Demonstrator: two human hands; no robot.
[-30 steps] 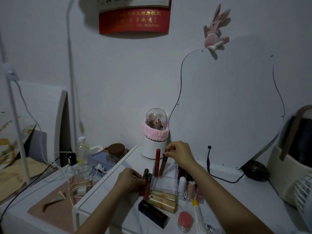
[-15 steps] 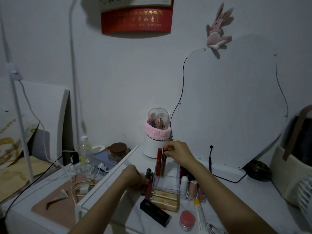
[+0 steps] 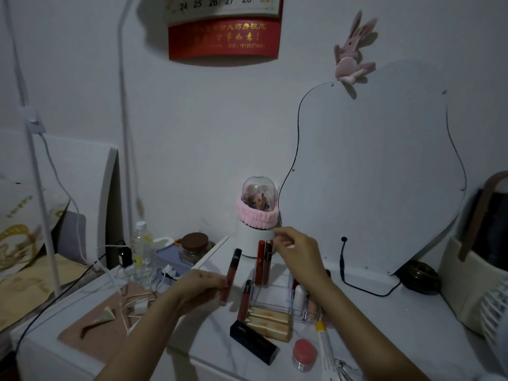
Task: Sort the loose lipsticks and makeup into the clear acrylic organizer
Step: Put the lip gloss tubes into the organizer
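Fingers (image 3: 217,283) around upright lip gloss (image 3: 231,273)

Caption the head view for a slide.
Left hand holds a lip gloss tube; right hand steadies two red tubes upright in the clear organizer.

Layout of the tabletop

Two lip gloss tubes (image 3: 263,262) are stood in the acrylic organizer (image 3: 275,295); gold boxes (image 3: 270,320) are laid before it, a domed canister (image 3: 257,215) behind.

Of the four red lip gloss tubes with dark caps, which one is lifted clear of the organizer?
The tube in the left hand, the leftmost tube. It is held tilted, outside the clear acrylic organizer; the others stand at it.
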